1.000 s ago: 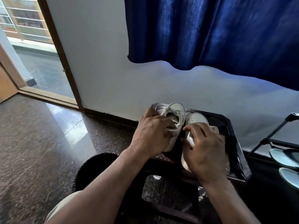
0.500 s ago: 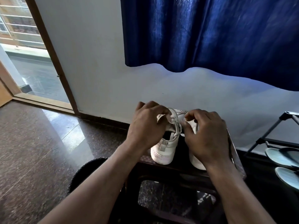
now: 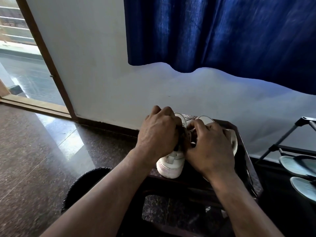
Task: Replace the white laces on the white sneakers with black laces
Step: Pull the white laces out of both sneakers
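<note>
On the stool (image 3: 244, 147), left hand (image 3: 157, 134), right hand (image 3: 210, 147) grip sneakers (image 3: 171, 165); sandals (image 3: 297, 165) nearby.

Blue curtain (image 3: 222, 31) hangs over the white wall (image 3: 95, 65). Wooden door frame (image 3: 47, 62) at left. Polished granite floor (image 3: 34, 159). Dark bench (image 3: 246, 161). At right, a shoe rack (image 3: 280, 142) holds pale sandals (image 3: 297, 166).

A left sneaker (image 3: 171, 165) and a right sneaker (image 3: 233, 139) stand side by side on a stool (image 3: 244, 161), toes toward the wall (image 3: 102, 74) behind it. The left hand (image 3: 159, 134) curls over the left sneaker, and the right hand (image 3: 210, 149) lies over the right one, its fingers reaching toward the gap between them. A curtain (image 3: 222, 31) hangs above, a doorway (image 3: 20, 65) opens at far left, a rack (image 3: 282, 142) holding sandals (image 3: 297, 165) stands to the right, and a round mat (image 3: 82, 185) lies on the floor (image 3: 34, 159) left of the stool.
</note>
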